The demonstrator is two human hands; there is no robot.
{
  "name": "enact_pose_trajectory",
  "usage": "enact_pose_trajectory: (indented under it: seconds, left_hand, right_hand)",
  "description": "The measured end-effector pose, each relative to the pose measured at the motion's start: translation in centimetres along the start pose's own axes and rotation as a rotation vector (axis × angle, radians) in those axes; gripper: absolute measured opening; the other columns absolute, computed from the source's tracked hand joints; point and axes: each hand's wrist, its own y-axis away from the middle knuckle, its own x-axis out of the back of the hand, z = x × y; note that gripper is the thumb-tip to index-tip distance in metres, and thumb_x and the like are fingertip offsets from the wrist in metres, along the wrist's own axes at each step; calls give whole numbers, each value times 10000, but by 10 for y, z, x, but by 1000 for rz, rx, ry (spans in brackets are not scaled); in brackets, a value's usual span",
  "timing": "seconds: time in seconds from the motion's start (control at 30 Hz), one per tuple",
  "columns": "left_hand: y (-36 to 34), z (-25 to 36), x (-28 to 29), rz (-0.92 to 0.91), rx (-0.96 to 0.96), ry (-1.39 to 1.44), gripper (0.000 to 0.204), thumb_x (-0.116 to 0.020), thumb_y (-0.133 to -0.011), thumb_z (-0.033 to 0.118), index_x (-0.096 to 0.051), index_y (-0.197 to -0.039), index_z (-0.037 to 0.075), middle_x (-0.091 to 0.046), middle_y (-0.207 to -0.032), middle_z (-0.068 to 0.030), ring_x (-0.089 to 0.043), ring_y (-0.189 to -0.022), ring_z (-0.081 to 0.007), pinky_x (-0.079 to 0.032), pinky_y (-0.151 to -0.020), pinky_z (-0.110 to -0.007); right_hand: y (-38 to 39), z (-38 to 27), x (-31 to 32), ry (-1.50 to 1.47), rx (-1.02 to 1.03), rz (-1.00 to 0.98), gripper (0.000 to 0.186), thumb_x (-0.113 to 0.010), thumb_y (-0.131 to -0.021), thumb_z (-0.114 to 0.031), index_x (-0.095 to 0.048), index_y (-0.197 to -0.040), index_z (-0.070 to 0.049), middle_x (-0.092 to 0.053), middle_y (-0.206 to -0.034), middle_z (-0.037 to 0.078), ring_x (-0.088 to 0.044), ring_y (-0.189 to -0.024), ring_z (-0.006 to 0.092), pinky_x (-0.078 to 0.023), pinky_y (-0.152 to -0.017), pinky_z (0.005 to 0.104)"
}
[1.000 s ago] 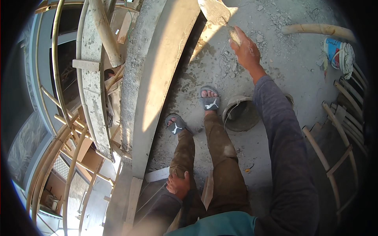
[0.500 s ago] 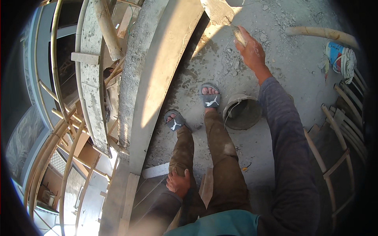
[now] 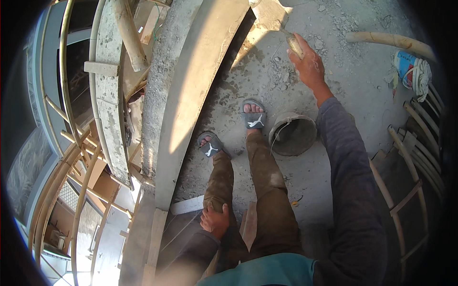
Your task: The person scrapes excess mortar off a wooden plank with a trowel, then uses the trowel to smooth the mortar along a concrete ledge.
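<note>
Stretched far forward, my right hand (image 3: pixel 309 62) is closed round the wooden handle of a trowel (image 3: pixel 268 15). The trowel's wide blade is in sunlight close to the top of a long grey plastered ledge (image 3: pixel 191 95); whether it touches the ledge I cannot tell. My left hand (image 3: pixel 214 220) rests on my left knee, fingers curled over the brown trouser cloth. A dark bucket (image 3: pixel 294 136) with a wire handle stands on the floor right of my sandalled feet, under my right forearm. Its inside is shadowed.
Crumbled mortar (image 3: pixel 286 74) lies about the dusty floor. A bamboo pole (image 3: pixel 389 40) and a blue-and-white container (image 3: pixel 408 69) are at the far right, above a bamboo ladder-like frame (image 3: pixel 400 190). Left of the ledge rise bamboo scaffold poles (image 3: pixel 86 190). A pale board (image 3: pixel 188 205) lies by my left leg.
My right hand has shifted slightly right and nearer with the trowel, its blade moving a little the same way. My left hand has stayed on the knee.
</note>
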Motion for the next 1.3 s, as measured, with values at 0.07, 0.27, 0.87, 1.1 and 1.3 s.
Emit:
enact_pose_trajectory:
  seconds: [0.07,0.27,0.87,1.1,1.3]
  left_hand:
    - [-1,-1,0,-5,12,-1,753,-608,-852,562,-472,-1415,80,-524,-1348,-212,-486,-1256,-420,-358,-1056,-523]
    - [0,-1,1,2,9,9,752,-611,-849,560,-477,-1409,76,-526,-1346,-213,-484,-1255,-429,-358,-1055,-524]
    - [1,-1,-2,19,-4,26,752,-613,-852,560,-474,-1413,79,-515,-1356,-206,-475,-1259,-433,-352,-1058,-531]
    - [-2,-5,-6,18,-7,37,752,-633,-842,542,-473,-1414,82,-516,-1349,-221,-485,-1247,-444,-356,-1055,-535]
    - [1,-2,-5,33,-5,13,742,-632,-841,546,-482,-1408,91,-524,-1341,-221,-497,-1231,-444,-369,-1043,-538]
  right_hand:
    - [-14,-5,5,-58,-97,-11,550,-614,-913,-368,-473,-1433,-257,-667,-1154,149,-645,-1028,357,-508,-862,451]
    - [-18,-10,1,75,-81,-24,548,-602,-920,-385,-470,-1437,-262,-662,-1193,126,-629,-1077,355,-501,-886,442]
    - [-15,-6,-1,130,-31,39,550,-594,-925,-387,-452,-1447,-286,-663,-1162,116,-631,-1065,327,-497,-889,440]
    - [-14,-3,4,128,12,-44,552,-608,-927,-364,-447,-1450,-287,-641,-1232,114,-619,-1105,323,-496,-908,435]
    - [-5,-8,3,100,45,-16,554,-631,-920,-332,-464,-1443,-260,-649,-1220,142,-629,-1089,350,-505,-895,428]
